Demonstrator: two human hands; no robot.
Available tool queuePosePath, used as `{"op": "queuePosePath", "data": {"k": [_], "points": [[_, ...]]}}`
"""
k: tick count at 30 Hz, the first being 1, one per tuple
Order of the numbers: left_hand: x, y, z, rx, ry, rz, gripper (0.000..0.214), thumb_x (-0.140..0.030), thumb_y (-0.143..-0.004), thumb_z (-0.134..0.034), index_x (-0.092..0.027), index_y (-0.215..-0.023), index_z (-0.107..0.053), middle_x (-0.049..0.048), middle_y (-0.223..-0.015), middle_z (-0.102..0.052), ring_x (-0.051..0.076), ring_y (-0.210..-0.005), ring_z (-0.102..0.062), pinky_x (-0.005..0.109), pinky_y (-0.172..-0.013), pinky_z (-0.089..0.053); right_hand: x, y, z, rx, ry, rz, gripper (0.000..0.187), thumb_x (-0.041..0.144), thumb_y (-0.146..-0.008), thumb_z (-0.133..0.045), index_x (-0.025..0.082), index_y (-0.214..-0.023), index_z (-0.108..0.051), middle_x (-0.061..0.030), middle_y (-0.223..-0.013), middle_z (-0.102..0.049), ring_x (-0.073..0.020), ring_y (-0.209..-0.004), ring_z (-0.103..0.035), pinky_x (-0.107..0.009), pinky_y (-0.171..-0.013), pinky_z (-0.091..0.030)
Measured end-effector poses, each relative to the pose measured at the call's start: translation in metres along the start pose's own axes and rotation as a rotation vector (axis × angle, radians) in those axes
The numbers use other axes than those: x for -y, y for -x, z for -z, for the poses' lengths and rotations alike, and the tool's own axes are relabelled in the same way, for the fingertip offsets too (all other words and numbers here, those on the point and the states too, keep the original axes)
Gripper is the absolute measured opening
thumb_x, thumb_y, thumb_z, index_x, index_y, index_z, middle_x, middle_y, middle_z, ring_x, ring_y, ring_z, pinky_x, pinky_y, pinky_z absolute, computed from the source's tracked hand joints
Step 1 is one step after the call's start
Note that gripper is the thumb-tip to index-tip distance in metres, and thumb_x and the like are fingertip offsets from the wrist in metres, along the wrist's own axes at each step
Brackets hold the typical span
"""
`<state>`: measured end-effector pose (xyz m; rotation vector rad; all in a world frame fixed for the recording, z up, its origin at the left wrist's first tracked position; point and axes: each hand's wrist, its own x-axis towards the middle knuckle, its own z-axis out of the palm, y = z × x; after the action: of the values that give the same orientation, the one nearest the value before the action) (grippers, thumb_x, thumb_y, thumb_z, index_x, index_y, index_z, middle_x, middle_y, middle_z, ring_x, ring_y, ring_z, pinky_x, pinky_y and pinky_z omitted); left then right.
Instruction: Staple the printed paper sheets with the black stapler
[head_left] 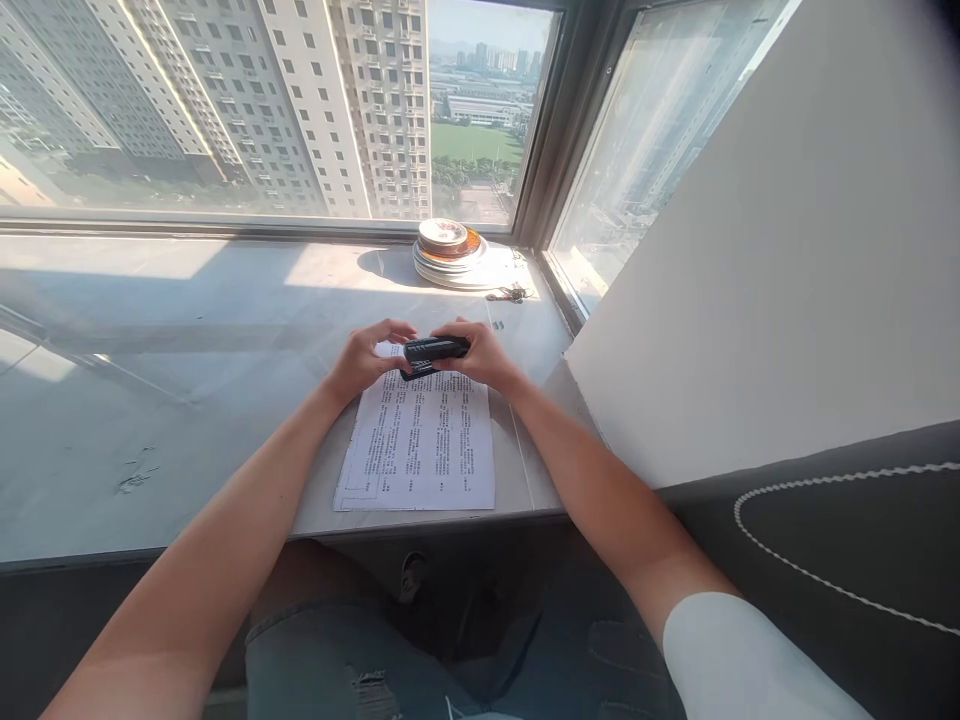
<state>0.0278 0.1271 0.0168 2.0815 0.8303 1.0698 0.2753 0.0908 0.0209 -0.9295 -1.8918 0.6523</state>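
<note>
Our right hand [484,355] grips one end of the stapler [435,348]; our left hand [366,358] pinches the other, likely for steadiness. We hold it over the paper's [420,460] far end; plates [448,264] stand beyond the paper, seemingly set aside.

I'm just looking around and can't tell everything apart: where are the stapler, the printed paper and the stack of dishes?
Stapler [436,348]: head view, on its black upper arm.
Printed paper [426,440]: head view, mid-page.
Stack of dishes [448,266]: head view, on the white plates' rims.
</note>
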Motion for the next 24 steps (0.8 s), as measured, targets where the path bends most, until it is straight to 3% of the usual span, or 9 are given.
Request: {"op": "queuePosePath", "data": {"k": [4,6,10,13,16,21,24], "points": [[0.005,-0.002,0.01,-0.064,0.014,0.028,0.057,-0.058,-0.064,-0.089,-0.022,-0.106,-0.074,0.0078,-0.105,-0.075,0.025,-0.097,-0.069,0.041,-0.093,-0.054,0.007,0.001,-0.011,-0.046,-0.022,-0.071,0.04,0.033,-0.074,-0.084,0.02,-0.111,-0.075,-0.0028,-0.097,-0.075,-0.019,-0.09,-0.066,-0.033,-0.087,-0.051],[0.009,-0.004,0.016,-0.159,0.09,0.03,0.058,-0.065,-0.068,-0.084,-0.021,-0.104,-0.073,0.0093,-0.102,-0.074,0.023,-0.092,-0.068,0.038,-0.086,-0.054,0.013,0.002,-0.021,-0.049,-0.056,-0.089,0.042,0.033,-0.075,-0.084,0.019,-0.114,-0.075,-0.0032,-0.1,-0.074,-0.019,-0.092,-0.067,-0.033,-0.087,-0.051],[0.015,-0.007,0.022,-0.404,0.211,0.08,0.055,-0.073,-0.09,-0.056,-0.021,-0.096,-0.073,0.0083,-0.088,-0.07,0.018,-0.077,-0.062,0.031,-0.071,-0.049,0.025,0.002,-0.047,0.05,0.006,-0.117,0.042,0.031,-0.072,-0.088,0.022,-0.111,-0.076,-0.0025,-0.098,-0.074,-0.0192,-0.091,-0.067,-0.032,-0.088,-0.051],[0.017,-0.008,0.023,-0.413,0.174,0.114,0.05,-0.067,-0.093,-0.055,-0.021,-0.09,-0.074,0.0069,-0.083,-0.066,0.016,-0.07,-0.057,0.029,-0.065,-0.045,0.028,0.005,-0.056,0.116,0.042,-0.138,0.041,0.028,-0.071,-0.089,0.023,-0.11,-0.077,-0.0019,-0.096,-0.074,-0.0193,-0.091,-0.068,-0.031,-0.088,-0.051],[0.019,-0.007,0.023,-0.385,0.15,0.121,0.047,-0.063,-0.094,-0.055,-0.021,-0.088,-0.075,0.0063,-0.081,-0.065,0.016,-0.068,-0.054,0.029,-0.063,-0.043,0.027,0.017,-0.046,0.1,0.061,-0.185,0.041,0.026,-0.069,-0.088,0.022,-0.109,-0.078,-0.0013,-0.095,-0.073,-0.0194,-0.089,-0.067,-0.031,-0.086,-0.051],[0.022,-0.007,0.023,-0.364,0.165,0.131,0.044,-0.059,-0.095,-0.056,-0.021,-0.086,-0.076,0.0054,-0.078,-0.063,0.015,-0.068,-0.053,0.028,-0.061,-0.042,0.025,0.053,-0.001,0.019,0.132,-0.254,0.04,0.034,-0.073,-0.085,0.023,-0.11,-0.076,-0.0028,-0.098,-0.073,-0.0219,-0.091,-0.068,-0.036,-0.088,-0.052],[0.022,-0.008,0.024,-0.377,0.193,0.134,0.045,-0.06,-0.095,-0.056,-0.021,-0.084,-0.075,0.0056,-0.077,-0.062,0.015,-0.067,-0.053,0.027,-0.059,-0.041,0.017,0.061,0.029,-0.08,0.148,-0.25,0.034,0.045,-0.087,-0.072,0.024,-0.113,-0.075,-0.0068,-0.11,-0.074,-0.0251,-0.105,-0.067,-0.039,-0.093,-0.053]]}}
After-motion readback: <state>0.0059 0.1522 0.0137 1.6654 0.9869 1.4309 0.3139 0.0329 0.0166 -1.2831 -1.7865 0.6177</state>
